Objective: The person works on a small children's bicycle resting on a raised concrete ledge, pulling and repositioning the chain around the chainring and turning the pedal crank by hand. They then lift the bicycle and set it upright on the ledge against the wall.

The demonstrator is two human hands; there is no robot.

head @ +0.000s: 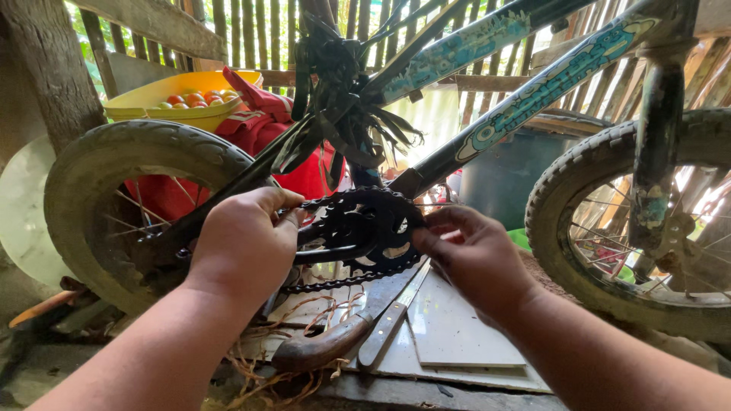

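Note:
A small bicycle stands upside down in front of me, its black and light-blue frame [533,91] slanting up to the right. My left hand [244,240] grips the black chain [335,283] and chainstay just left of the black chainring [373,224]. My right hand [472,255] pinches the chainring's right edge where the chain wraps it. The rear wheel [84,190] is at left, the front wheel [563,228] at right.
A large knife with a wooden handle [327,344] lies on pale boards [449,327] below the chainring. A yellow basin of orange fruit [164,103] and red cloth [251,125] sit behind the rear wheel. A dark bucket [499,179] stands behind the frame. A bamboo fence closes the back.

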